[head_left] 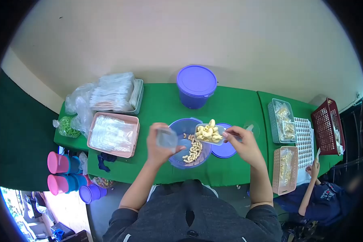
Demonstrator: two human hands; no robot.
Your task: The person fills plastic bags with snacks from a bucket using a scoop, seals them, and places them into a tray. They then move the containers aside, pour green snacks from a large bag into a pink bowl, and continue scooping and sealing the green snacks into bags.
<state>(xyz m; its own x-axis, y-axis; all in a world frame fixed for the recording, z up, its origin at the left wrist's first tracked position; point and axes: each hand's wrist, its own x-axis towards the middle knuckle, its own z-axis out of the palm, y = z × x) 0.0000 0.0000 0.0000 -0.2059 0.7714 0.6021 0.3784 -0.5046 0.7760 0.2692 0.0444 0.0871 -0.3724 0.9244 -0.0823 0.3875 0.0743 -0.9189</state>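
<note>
My left hand (154, 146) is closed around a clear plastic bag (166, 138), its mouth facing the middle. My right hand (242, 141) grips the edge of a small clear tub (219, 141) between thumb and fingers. Pale yellow, elbow-shaped snack pieces (208, 131) are heaped in this tub, one sticking up above the rim. Below both hands stands a translucent purple bowl (174, 160), with more curved pieces (194, 152) on its bottom. The tub overlaps the bowl's right side. A round purple lid (225, 150) lies on the green cloth beside the bowl, partly hidden by the tub.
A lidded purple bucket (196, 82) stands behind the bowl. Pink (136, 141) and grey (139, 97) trays of plastic bags are at left. On the right, baskets (276, 169) hold filled bags near a sheet of round stickers (304, 133). Another person's hand (313, 169) is there.
</note>
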